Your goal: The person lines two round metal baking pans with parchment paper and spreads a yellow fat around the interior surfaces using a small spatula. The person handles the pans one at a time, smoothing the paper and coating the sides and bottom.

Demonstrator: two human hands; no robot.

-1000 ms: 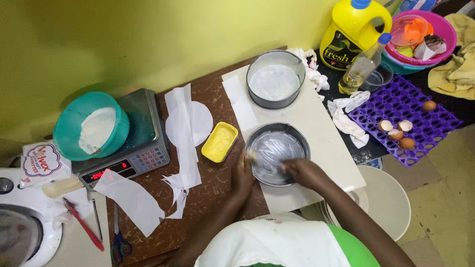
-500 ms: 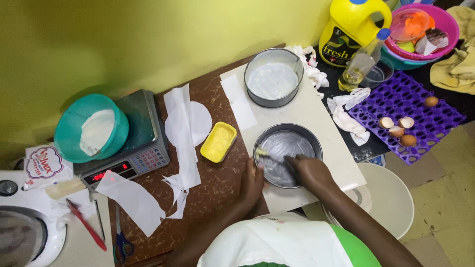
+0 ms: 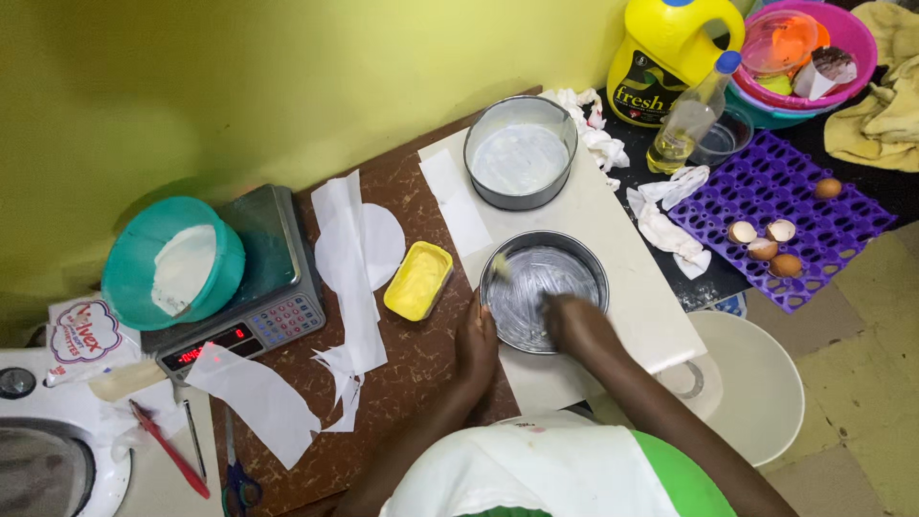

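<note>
The left hand (image 3: 476,343) grips the near-left rim of the round metal pan (image 3: 544,290) on the white board (image 3: 613,230). The right hand (image 3: 571,324) reaches inside from the near side, fingers closed on something hidden, its tip pointing toward the pan's left wall, beside the yellow butter tub (image 3: 418,280).

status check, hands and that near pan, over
Left hand on rim of near round pan. Right hand inside pan, fingers on greased base. Yellow tub just left of pan, apart from it.

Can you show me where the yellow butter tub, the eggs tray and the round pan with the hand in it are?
yellow tub (image 3: 418,280), head view, on its creamy filling.
purple egg tray (image 3: 809,222), head view, on bare cups.
near round pan (image 3: 528,280), head view, on its greased floor.
</note>
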